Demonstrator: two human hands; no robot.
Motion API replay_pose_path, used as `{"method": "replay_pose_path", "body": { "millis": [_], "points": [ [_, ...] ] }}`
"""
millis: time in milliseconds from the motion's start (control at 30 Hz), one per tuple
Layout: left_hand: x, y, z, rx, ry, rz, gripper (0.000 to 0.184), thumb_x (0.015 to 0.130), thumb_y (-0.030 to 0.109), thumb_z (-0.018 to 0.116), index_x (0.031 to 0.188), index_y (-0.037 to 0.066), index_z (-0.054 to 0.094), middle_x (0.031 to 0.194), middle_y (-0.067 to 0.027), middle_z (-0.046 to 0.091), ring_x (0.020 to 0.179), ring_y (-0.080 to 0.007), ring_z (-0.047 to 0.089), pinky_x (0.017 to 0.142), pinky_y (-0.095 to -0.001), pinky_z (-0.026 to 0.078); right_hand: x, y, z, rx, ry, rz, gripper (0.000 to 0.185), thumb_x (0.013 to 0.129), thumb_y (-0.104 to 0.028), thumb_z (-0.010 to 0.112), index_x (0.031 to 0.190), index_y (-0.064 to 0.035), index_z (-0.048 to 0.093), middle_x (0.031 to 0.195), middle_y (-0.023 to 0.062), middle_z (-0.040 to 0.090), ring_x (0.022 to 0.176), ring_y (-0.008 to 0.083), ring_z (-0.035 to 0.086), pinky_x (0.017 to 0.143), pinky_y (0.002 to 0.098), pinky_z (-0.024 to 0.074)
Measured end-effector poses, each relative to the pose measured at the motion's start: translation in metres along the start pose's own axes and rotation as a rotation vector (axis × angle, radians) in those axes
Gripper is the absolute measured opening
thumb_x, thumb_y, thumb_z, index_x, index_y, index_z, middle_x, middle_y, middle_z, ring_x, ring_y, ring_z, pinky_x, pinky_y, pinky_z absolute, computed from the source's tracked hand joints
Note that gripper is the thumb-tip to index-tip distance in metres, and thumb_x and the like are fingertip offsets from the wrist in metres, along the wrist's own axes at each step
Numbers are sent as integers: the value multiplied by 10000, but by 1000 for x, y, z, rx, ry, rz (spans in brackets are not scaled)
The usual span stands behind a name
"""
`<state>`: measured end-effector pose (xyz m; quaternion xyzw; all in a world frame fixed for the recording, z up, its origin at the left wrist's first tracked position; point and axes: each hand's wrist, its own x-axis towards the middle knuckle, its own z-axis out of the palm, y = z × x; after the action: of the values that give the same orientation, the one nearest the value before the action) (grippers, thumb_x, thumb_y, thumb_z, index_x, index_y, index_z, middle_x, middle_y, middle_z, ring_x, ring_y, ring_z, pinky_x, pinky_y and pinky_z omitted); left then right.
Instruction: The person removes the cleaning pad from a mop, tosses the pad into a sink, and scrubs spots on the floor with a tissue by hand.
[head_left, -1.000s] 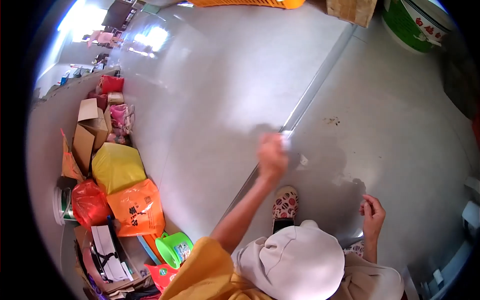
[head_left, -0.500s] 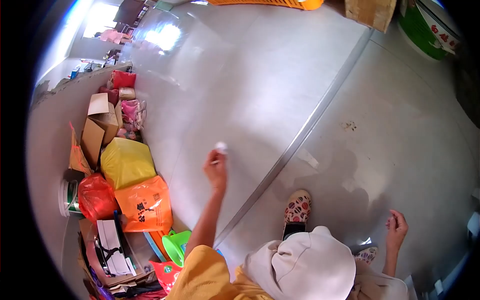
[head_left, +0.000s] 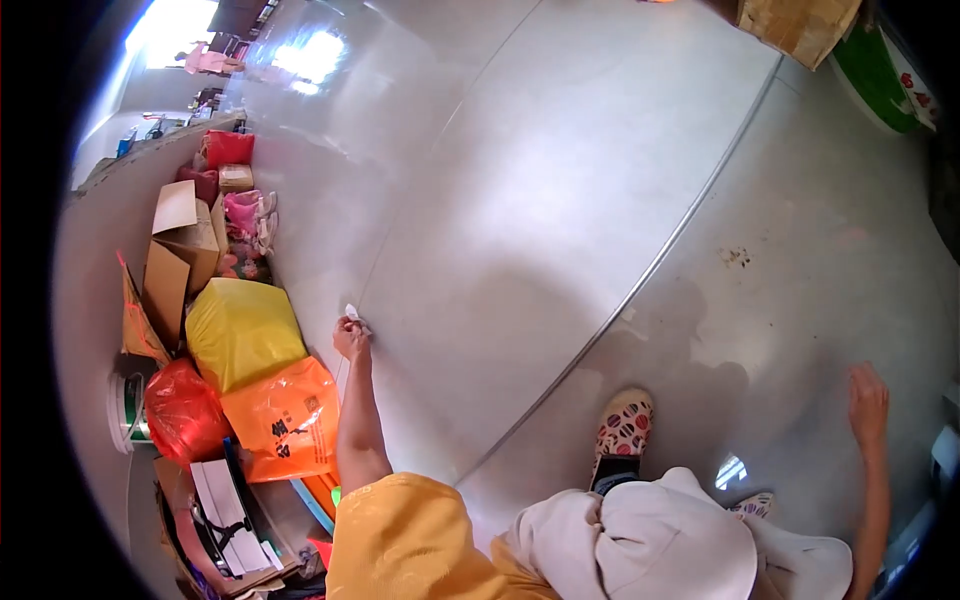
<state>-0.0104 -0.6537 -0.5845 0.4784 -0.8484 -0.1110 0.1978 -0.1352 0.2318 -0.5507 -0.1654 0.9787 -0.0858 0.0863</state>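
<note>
My left hand is closed on a crumpled white scrap, which pokes out past the fingertips. It looks like paper or tissue, though it is too small to be sure. The hand is over the grey tiled floor, to the right of a yellow plastic bag and above an orange printed bag. Far to the right, my right hand hangs over the floor with its fingers loosely extended and nothing visible in them.
Along the left wall stand an open cardboard box, a red bag, a white bucket and a box of odds and ends. A metal strip crosses the floor. Another cardboard box and a green-and-white tub are at upper right.
My left hand has moved left with the white scrap, closer to the bags. My right hand has swung outward to the right and up, its fingers straighter. The view has shifted.
</note>
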Motion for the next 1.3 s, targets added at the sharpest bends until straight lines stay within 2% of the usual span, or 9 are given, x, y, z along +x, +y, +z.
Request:
{"method": "replay_pose_path", "body": {
  "millis": [133,233,400,833,867,1000,1067,1233,1300],
  "points": [
    [17,4,7,-52,-8,34,102,824,71,532,864,40,621,652,-40,573,606,-135,548,568,-280,446,21,-14,-36,116,-84,153,227,812,27,492,1012,47,598,904,223,595,873,388,574,762,441,453],
    [3,22,4,193,36,428,112,786,10,514,864,38,588,755,-87,571,680,-233,563,629,-332,450,1,-4,-37,-89,-47,-19,249,806,33,487,1033,42,589,959,213,591,879,390,572,774,439,456],
    [-42,54,1,8,-28,481,127,777,-14,481,870,19,561,804,-137,539,743,-326,539,659,-389,441,-28,-20,-27,-8,-148,44,219,777,57,492,983,34,564,970,194,568,920,365,553,785,425,444],
    [-238,242,12,-214,-226,553,79,760,-23,470,789,27,525,752,-149,506,721,-341,497,620,-406,405,19,-37,9,214,42,-242,299,666,79,558,948,-19,578,828,145,535,777,328,555,675,416,456],
    [-253,260,17,-216,-263,588,62,754,-19,487,783,18,527,713,-120,481,655,-278,479,580,-343,398,20,-40,10,235,38,-237,290,669,76,556,942,-21,577,824,141,535,772,326,556,671,417,456],
    [-325,348,42,-396,-374,867,115,724,-28,502,781,50,563,731,-131,534,670,-303,541,588,-383,433,8,-46,17,275,43,-230,261,676,62,559,918,-33,577,805,130,529,764,318,559,658,417,457],
    [-363,386,59,-424,-712,832,118,723,-33,491,782,44,558,728,-132,535,672,-319,535,589,-378,435,-2,-45,19,271,34,-220,259,676,55,567,920,-30,580,812,135,532,778,324,559,667,417,459],
    [-418,455,75,-730,-723,702,110,744,-46,498,792,34,557,724,-95,543,647,-267,533,575,-357,421,-34,-38,26,345,85,-93,221,687,32,563,893,-32,609,803,131,556,772,326,573,660,413,469],
    [-419,444,101,-839,-936,535,117,773,-37,518,810,54,582,759,-45,564,675,-205,547,592,-339,432,-48,-41,28,425,110,-25,218,697,28,557,894,-35,625,801,126,572,761,325,584,644,410,477]
  ]
}}
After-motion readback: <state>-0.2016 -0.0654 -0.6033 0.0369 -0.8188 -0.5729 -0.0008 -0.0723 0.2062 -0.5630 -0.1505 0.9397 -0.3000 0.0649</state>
